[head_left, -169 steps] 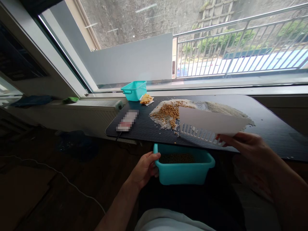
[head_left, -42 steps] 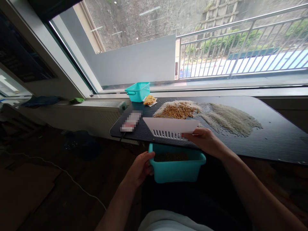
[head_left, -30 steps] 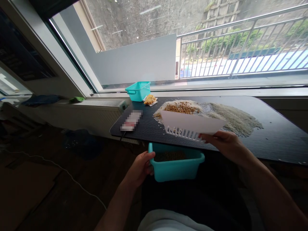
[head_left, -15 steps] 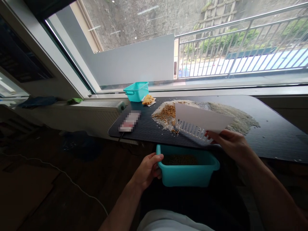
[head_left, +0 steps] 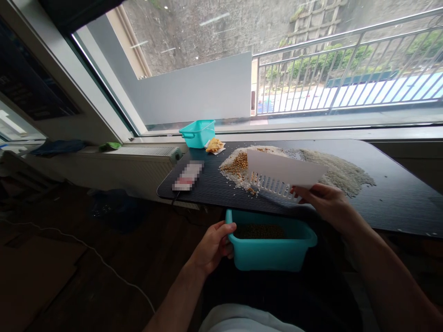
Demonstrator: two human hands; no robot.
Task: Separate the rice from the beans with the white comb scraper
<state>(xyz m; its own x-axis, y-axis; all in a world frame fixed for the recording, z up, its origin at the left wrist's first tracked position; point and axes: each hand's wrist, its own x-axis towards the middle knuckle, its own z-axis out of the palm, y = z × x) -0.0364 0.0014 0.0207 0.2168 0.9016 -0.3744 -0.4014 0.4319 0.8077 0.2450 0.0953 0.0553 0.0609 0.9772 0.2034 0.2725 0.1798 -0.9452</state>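
Note:
My left hand [head_left: 216, 244] grips the left rim of a turquoise plastic bin [head_left: 273, 253], which sits below the table's front edge with dark grains [head_left: 261, 231] on its bottom. A white sheet with a row of slots along its lower edge [head_left: 285, 169] is pinched in my right hand [head_left: 325, 198] and held tilted over the table. Behind the sheet, and partly hidden by it, lies a pile of white rice-like grains [head_left: 230, 168] mixed with round yellow beans [head_left: 241, 160]. A second pile of pale grains [head_left: 346, 173] spreads to the right.
The dark table [head_left: 398, 193] stands against the window. A smaller turquoise basket [head_left: 199, 134] stands at its back left, beside a yellow crumpled item on white paper [head_left: 215, 146]. A blurred-out flat object [head_left: 188, 175] with a cable lies near the left end. A radiator [head_left: 148, 161] is further left.
The slotted sheet in my right hand has shifted slightly left across the bean pile. My left hand keeps its hold on the bin. The whole view has moved a little.

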